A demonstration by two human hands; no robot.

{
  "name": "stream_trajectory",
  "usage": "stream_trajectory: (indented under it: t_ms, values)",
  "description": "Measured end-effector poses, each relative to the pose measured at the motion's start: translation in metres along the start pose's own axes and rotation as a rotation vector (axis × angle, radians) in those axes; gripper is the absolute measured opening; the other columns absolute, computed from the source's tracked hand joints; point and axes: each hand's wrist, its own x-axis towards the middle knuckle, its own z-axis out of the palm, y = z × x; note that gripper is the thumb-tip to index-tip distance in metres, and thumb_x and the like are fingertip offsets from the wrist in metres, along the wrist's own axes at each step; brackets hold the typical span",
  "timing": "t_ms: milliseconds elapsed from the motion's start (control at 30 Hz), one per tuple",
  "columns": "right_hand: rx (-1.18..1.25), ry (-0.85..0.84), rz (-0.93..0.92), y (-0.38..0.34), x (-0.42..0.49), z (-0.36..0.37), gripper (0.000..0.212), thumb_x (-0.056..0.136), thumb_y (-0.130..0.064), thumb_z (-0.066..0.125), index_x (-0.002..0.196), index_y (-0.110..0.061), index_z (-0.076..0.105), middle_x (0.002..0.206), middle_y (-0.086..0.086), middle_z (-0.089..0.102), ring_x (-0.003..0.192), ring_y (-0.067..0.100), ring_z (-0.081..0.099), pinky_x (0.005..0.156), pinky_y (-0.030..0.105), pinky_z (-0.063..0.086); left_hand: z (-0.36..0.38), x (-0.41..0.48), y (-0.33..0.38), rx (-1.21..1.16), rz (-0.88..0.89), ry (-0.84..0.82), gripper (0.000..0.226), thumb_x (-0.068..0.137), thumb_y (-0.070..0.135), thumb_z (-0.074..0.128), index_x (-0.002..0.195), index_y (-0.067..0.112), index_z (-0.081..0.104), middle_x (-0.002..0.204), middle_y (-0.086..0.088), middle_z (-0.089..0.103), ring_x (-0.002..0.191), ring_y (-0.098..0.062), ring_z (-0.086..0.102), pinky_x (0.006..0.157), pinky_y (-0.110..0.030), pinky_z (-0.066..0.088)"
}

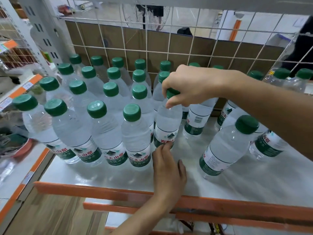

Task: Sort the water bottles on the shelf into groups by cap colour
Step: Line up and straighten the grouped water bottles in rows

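Several clear water bottles with green caps stand in tight rows on the left of the white shelf (105, 177). My right hand (189, 87) grips the green cap of one upright bottle (167, 122) at the right end of the rows. My left hand (166, 168) reaches from below with straight fingers, and its fingertips touch that bottle's label near the base. Looser green-capped bottles stand to the right, one (227, 146) near the front, tilted in the wide view, and others partly hidden under my right forearm.
A white wire grid (152, 51) backs the shelf, with brown cardboard behind it. An orange rail (94, 190) edges the shelf front. A neighbouring shelf with orange price strips (22, 89) lies to the left. Bare shelf surface shows at the front centre.
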Motion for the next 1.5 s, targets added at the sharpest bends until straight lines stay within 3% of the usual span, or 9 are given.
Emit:
stream_trajectory:
  t_ms: [400, 567, 733, 900, 1000, 1100, 1267, 1400, 1500]
  values:
    - [0.038, 0.126, 0.069, 0.0, 0.003, 0.013, 0.049, 0.085, -0.05, 0.059, 0.101, -0.005, 0.061, 0.058, 0.003, 0.056, 0.075, 0.029, 0.064, 0.077, 0.041, 0.054, 0.004, 0.002, 0.0, 0.041, -0.004, -0.018, 0.053, 0.079, 0.028, 0.038, 0.129, 0.009, 0.038, 0.121, -0.008, 0.043, 0.113, -0.024, 0.044, 0.099, -0.032, 0.041]
    - [0.006, 0.166, 0.082, 0.0, -0.001, 0.014, 0.056, 0.081, -0.058, 0.058, 0.108, -0.009, 0.056, 0.086, 0.006, 0.054, 0.086, 0.031, 0.058, 0.075, 0.036, 0.048, 0.01, 0.003, 0.002, 0.058, -0.029, -0.044, 0.055, 0.078, 0.028, 0.04, 0.13, 0.008, 0.039, 0.123, -0.009, 0.042, 0.115, -0.025, 0.043, 0.099, -0.034, 0.041]
    - [-0.014, 0.423, 0.195, 0.027, -0.032, -0.011, 0.044, 0.084, -0.055, 0.055, 0.112, -0.021, 0.055, 0.096, 0.001, 0.057, 0.088, 0.02, 0.051, 0.073, 0.034, 0.043, 0.012, 0.003, 0.001, 0.019, -0.053, -0.013, 0.051, 0.078, 0.029, 0.04, 0.124, 0.009, 0.045, 0.115, -0.006, 0.046, 0.107, -0.021, 0.045, 0.092, -0.033, 0.044]
    - [-0.216, 0.057, 0.404, 0.053, -0.047, 0.013, 0.055, 0.085, -0.057, 0.053, 0.125, -0.021, 0.048, 0.113, 0.011, 0.058, 0.097, 0.031, 0.055, 0.068, 0.035, 0.04, 0.015, 0.008, 0.004, -0.044, -0.037, 0.009, 0.035, 0.08, 0.023, 0.046, 0.112, 0.011, 0.052, 0.101, -0.003, 0.053, 0.094, -0.018, 0.052, 0.082, -0.016, 0.035]
    - [0.009, 0.091, 0.343, 0.053, -0.046, 0.018, 0.042, 0.087, -0.045, 0.059, 0.115, -0.016, 0.051, 0.107, 0.011, 0.059, 0.081, 0.025, 0.05, 0.066, 0.03, 0.037, 0.018, 0.009, 0.005, -0.065, -0.055, -0.007, 0.035, 0.079, 0.018, 0.051, 0.112, 0.007, 0.055, 0.102, -0.005, 0.057, 0.096, -0.022, 0.055, 0.081, -0.019, 0.039]
    - [0.11, 0.067, 0.207, 0.055, -0.055, 0.012, 0.021, 0.083, -0.029, 0.069, 0.1, -0.023, 0.058, 0.1, 0.001, 0.059, 0.084, 0.019, 0.055, 0.066, 0.03, 0.043, 0.019, 0.008, 0.005, -0.078, -0.042, 0.001, 0.039, 0.08, 0.026, 0.048, 0.113, 0.006, 0.056, 0.102, -0.005, 0.059, 0.095, -0.022, 0.057, 0.082, -0.027, 0.043]
    - [0.101, -0.024, -0.022, 0.039, -0.073, -0.003, 0.025, 0.078, -0.01, 0.071, 0.089, -0.03, 0.06, 0.087, -0.017, 0.05, 0.088, 0.015, 0.053, 0.067, 0.03, 0.046, 0.015, 0.004, 0.01, -0.081, -0.039, -0.045, 0.059, 0.079, 0.039, 0.063, 0.129, 0.011, 0.046, 0.121, -0.002, 0.054, 0.104, -0.016, 0.053, 0.085, -0.028, 0.047]
    - [0.041, -0.056, -0.205, 0.019, -0.075, -0.013, 0.033, 0.072, -0.002, 0.068, 0.081, -0.032, 0.061, 0.093, -0.01, 0.061, 0.087, 0.014, 0.057, 0.074, 0.039, 0.052, 0.007, -0.006, 0.018, -0.065, -0.032, 0.0, 0.068, 0.076, 0.046, 0.064, 0.134, 0.019, 0.041, 0.123, 0.005, 0.054, 0.096, -0.013, 0.054, 0.078, -0.023, 0.044]
    - [0.042, -0.04, -0.297, 0.005, -0.068, -0.015, 0.032, 0.071, -0.004, 0.07, 0.079, -0.033, 0.061, 0.091, -0.007, 0.062, 0.084, 0.016, 0.057, 0.074, 0.041, 0.051, -0.002, -0.014, 0.017, -0.011, -0.088, 0.101, 0.062, 0.075, 0.032, 0.074, 0.127, 0.019, 0.043, 0.113, 0.004, 0.052, 0.089, -0.016, 0.055, 0.073, -0.027, 0.047]
